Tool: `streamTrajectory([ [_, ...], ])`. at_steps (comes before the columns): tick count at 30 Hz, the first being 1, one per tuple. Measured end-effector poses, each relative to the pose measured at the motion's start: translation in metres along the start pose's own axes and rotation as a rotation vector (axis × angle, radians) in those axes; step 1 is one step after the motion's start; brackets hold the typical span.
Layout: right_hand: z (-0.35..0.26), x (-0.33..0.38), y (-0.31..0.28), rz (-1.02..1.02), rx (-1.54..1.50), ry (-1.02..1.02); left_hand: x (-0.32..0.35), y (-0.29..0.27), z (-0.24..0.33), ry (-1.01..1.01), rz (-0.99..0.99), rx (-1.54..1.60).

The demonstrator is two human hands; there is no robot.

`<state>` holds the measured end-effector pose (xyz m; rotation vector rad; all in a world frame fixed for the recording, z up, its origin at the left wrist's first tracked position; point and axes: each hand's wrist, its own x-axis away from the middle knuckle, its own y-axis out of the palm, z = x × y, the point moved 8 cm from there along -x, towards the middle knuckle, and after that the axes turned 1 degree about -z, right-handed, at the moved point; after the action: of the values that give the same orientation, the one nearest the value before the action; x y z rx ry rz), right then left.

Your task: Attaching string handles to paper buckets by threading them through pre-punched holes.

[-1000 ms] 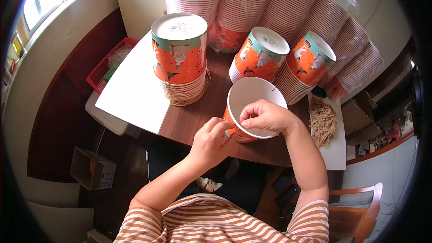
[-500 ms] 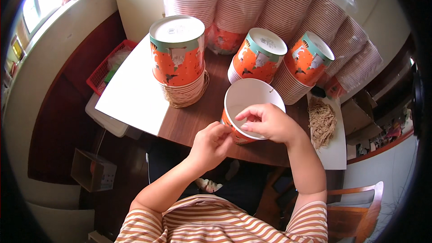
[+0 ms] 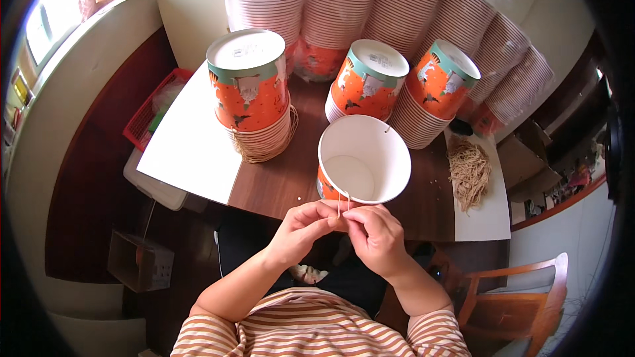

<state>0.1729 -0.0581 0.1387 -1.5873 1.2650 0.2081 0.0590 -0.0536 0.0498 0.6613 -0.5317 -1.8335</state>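
Observation:
A round paper bucket (image 3: 354, 149), white inside and orange outside, stands open side up at the table's front edge. From its near rim a thin pale string (image 3: 340, 202) comes down in two strands. My left hand (image 3: 303, 226) pinches one strand between thumb and fingers. The other strand is pinched by my right hand (image 3: 377, 233), close beside the left and just below the rim. A small bit of string or a hole mark (image 3: 387, 129) shows on the bucket's far rim. The lower front of the bucket is hidden behind my hands.
Upside-down stacks of orange buckets (image 3: 254, 96) stand behind, the left one with strings hanging round it. Tall plastic-wrapped bucket stacks (image 3: 344, 0) line the back. A heap of tan strings (image 3: 469, 172) lies at right. A red basket (image 3: 142, 125) sits at left, a wooden chair (image 3: 509, 297) at lower right.
My right hand has come out from over the bucket's mouth, down to beside my left hand. Two string strands now show at the near rim, pinched in both hands.

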Motion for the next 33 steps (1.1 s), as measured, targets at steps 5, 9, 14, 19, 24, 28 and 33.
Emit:
streamTrajectory([
  [5, 0.010, 0.010, 0.006, -0.002, -0.174, 0.150, 0.000, 0.009, 0.002, 0.078, -0.014, -0.088],
  [9, 0.017, 0.012, 0.007, -0.058, -0.326, 0.262, 0.005, 0.010, 0.015, 0.267, 0.007, -0.484],
  [14, 0.032, 0.023, 0.019, -0.126, -0.608, 0.546, 0.004, 0.026, 0.024, 0.383, 0.008, -0.758],
  [19, 0.042, 0.033, 0.023, -0.097, -0.591, 0.607, 0.003, 0.009, -0.006, 0.225, -0.049, -0.039],
  [24, 0.032, 0.027, 0.017, -0.105, -0.466, 0.569, 0.001, 0.005, -0.010, 0.227, -0.033, 0.057],
  [28, 0.019, 0.020, 0.007, -0.064, -0.251, 0.364, 0.000, 0.007, -0.009, 0.206, 0.064, 0.078],
  [33, 0.013, 0.018, 0.000, -0.045, -0.125, 0.260, -0.002, 0.008, -0.008, 0.250, 0.112, -0.050],
])
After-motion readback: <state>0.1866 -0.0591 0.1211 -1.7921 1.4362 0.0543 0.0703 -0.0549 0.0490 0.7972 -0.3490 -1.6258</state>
